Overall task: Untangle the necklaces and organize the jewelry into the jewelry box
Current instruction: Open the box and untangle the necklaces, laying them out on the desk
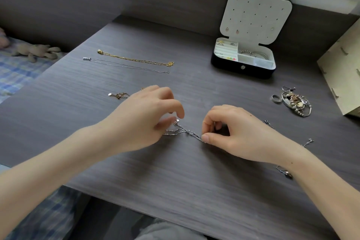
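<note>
- Head view: the tangle lies between the hands, long axis left to right; the right hand pinches its right end.
- The left hand curls over the left end; whether it grips, I cannot tell.
- The box stands open, well beyond on the right.

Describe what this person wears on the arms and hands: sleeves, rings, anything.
The left hand and right hand are bare: no sleeves reach into view, and no gloves, rings, watch or bracelet show. The right thumbnail looks short and unpainted.
</note>
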`<state>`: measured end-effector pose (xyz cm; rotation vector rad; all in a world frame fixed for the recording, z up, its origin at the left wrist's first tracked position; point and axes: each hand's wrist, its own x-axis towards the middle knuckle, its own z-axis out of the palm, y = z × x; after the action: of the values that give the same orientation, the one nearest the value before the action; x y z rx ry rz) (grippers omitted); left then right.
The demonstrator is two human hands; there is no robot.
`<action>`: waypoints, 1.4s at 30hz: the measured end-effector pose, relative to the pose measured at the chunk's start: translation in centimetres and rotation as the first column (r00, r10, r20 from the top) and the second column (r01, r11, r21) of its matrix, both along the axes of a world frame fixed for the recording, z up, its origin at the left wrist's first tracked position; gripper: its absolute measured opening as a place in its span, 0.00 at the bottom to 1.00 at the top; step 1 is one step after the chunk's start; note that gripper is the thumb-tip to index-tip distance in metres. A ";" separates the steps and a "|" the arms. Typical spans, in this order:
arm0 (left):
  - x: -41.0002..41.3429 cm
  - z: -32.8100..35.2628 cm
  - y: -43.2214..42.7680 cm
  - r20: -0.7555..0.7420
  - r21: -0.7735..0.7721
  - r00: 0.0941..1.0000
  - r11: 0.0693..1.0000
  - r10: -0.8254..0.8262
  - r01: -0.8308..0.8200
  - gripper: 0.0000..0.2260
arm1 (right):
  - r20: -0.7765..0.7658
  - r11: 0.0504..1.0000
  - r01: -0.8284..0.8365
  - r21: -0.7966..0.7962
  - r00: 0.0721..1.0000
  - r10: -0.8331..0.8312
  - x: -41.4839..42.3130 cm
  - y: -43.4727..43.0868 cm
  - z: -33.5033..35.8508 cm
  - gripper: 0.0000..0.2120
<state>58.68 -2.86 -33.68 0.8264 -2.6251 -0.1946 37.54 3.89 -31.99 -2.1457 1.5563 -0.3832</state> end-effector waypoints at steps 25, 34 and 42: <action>-0.1 -1.6 2.8 0.063 -0.216 0.993 0.970 -0.102 0.113 0.23 | -0.104 0.995 0.040 0.088 0.994 -0.031 1.2 -1.9 0.9 0.03; -0.1 -2.3 2.8 0.019 -0.116 0.994 0.987 -0.106 0.108 0.25 | -0.165 0.994 0.053 0.099 0.986 -0.036 1.6 -2.6 0.9 0.03; 0.4 -1.5 3.1 0.011 -0.066 0.990 0.988 -0.140 0.140 0.24 | -0.249 0.998 0.065 0.025 0.967 -0.057 1.4 -2.9 0.9 0.05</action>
<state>59.10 0.25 -35.21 0.6220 -2.6817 -0.1409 38.92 1.03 -31.13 -2.1918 1.7540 -0.1093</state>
